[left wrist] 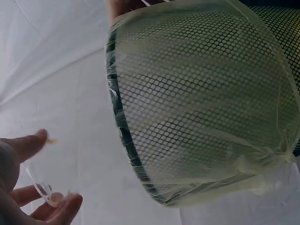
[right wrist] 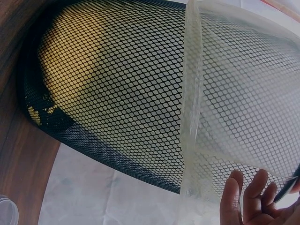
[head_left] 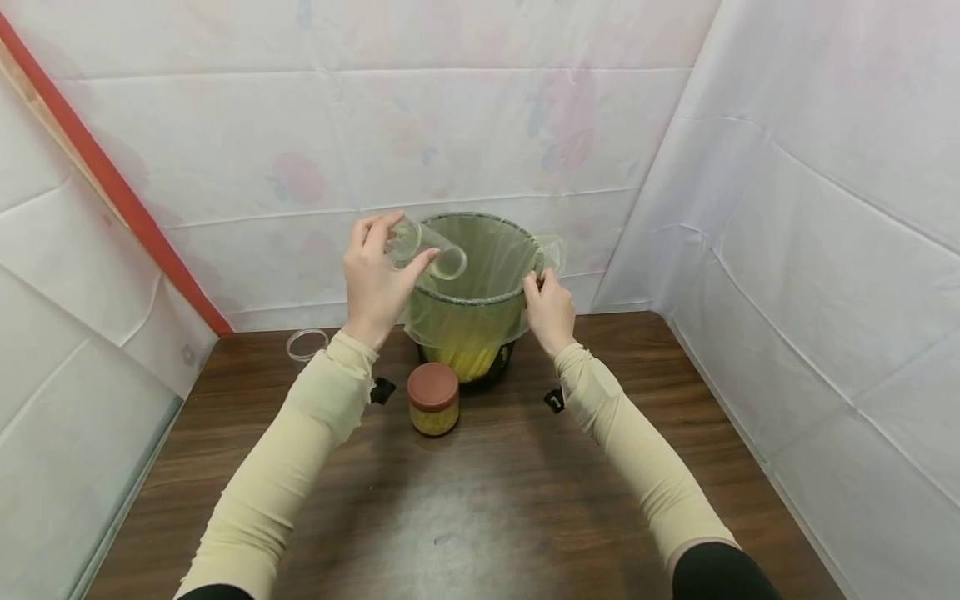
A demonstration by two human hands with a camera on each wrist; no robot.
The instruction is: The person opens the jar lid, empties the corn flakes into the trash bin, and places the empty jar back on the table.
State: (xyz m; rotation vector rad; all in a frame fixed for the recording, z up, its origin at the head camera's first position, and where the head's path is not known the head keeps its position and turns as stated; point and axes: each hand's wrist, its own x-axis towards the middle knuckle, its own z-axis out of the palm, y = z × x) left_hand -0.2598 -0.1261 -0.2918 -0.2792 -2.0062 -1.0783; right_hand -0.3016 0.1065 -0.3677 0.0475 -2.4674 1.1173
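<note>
Above the left side of the lined bin (head_left: 468, 363), the left hand (head_left: 377, 283) is holding a clear plastic cup (head_left: 430, 241), its thumb and fingers bending round the wall. The cup is lying tilted, its long axis running from that hand down and to the right, so one end is pointing at the middle of the opening. In the left wrist view it is hanging apart from the rim, and a small pale bit is showing near its edge. Which end is the mouth, the pictures are not making certain. Across from it, the right hand (head_left: 551, 312) is gripping the right side of the rim, its fingers curling over the edge with the pale liner (head_left: 450, 323); the left is the hand nearer the cup, with the opening lying between the two. On the desk (head_left: 465, 508), a jar (head_left: 433, 417) with a reddish lid (head_left: 432, 386) is standing just in front of the bin, nearer the left forearm than the right, while another clear container (head_left: 307, 332) is sitting behind the left forearm, partly hidden.
</note>
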